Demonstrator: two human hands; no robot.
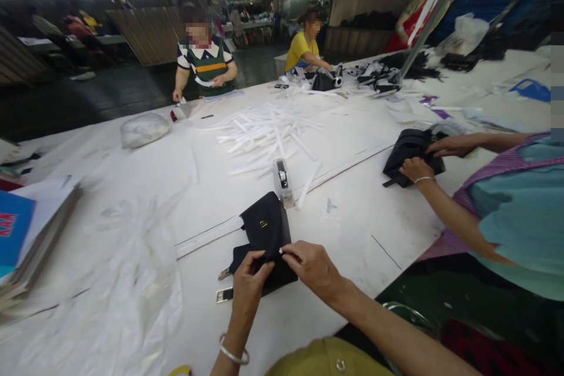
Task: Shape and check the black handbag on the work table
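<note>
1. Head view: one black flap bag [269,234] lies on the white worktable [348,241], right in front of the wearer, its flap turned away from the body.
2. Left hand [249,282] has thumb and forefinger drawn nearly together, pinching the bag's dark fabric at the near edge; right hand [315,270] sits just beside it, fingertips closed on a small white bit [281,251] at the bag's edge; whether that bit is fixed to the bag I cannot tell.
3. As for progress, the gold emblem [263,224] is already on the flap, and two metal buckles, an upper buckle [224,274] and a lower buckle [224,295], stick out to the left; I'd judge the spot under the fingers unfinished, since both hands are busy there; how much more is left doesn't show.
4. Count near the bag: one tape dispenser [282,181], standing just beyond it; white strips [268,132] in a loose pile farther off, too many and too tangled to count.
5. Count of people close around the table: one co-worker at right, both hands on a second black bag [408,153]; two across the table, one in a green apron [214,67], one in a yellow top [296,50]; one plastic-wrapped bundle [144,130] lies far left.
</note>
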